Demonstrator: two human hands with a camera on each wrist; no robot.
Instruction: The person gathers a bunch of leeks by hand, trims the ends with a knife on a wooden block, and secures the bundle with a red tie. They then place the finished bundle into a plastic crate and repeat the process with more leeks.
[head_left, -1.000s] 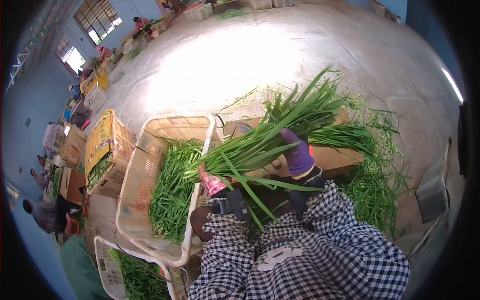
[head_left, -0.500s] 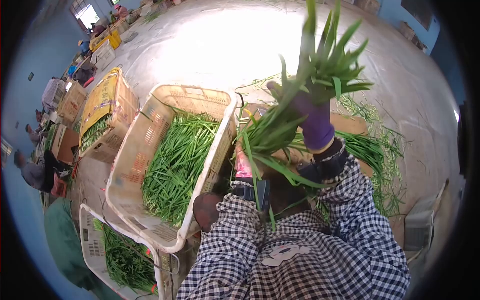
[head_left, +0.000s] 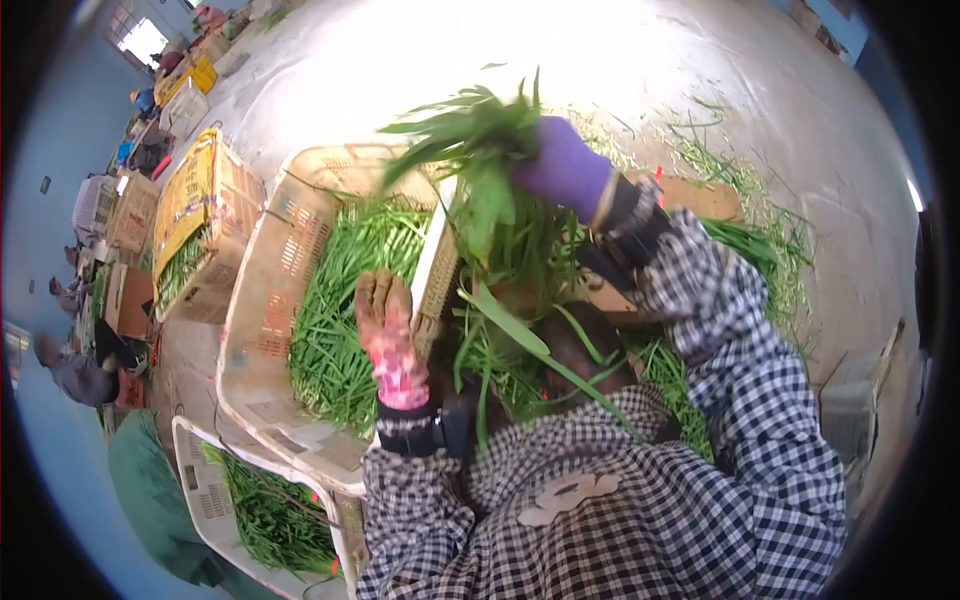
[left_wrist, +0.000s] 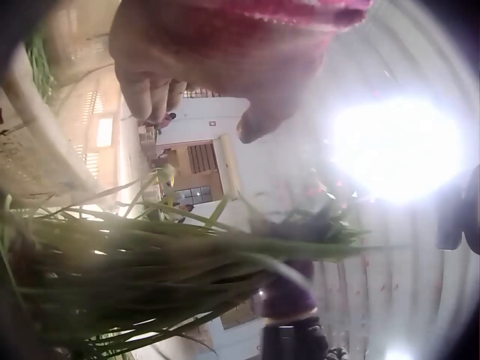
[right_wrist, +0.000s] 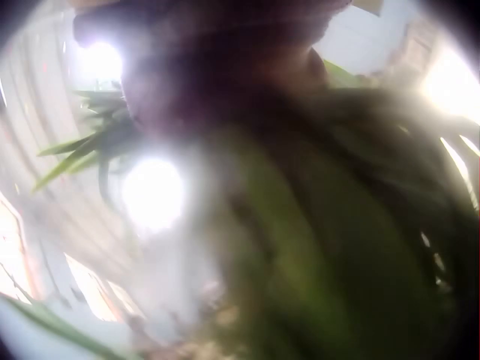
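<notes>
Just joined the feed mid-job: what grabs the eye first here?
The right hand, in a purple glove, grips a bunch of long green leaves raised above the rim of the big pale crate, which is filled with more greens. The left hand, in a pink patterned glove, is held flat and holds nothing, beside that crate's near wall. More cut leaves litter the floor at right.

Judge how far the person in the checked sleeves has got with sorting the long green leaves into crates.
Done: the pale plastic crate already holds a deep layer of long green leaves. In hand: the right hand in a purple glove grips a bunch of green leaves above the crate's near edge, while the left hand in a pink patterned glove is open, holding nothing. Left: loose green leaves on the floor beside the brown cardboard.
</notes>
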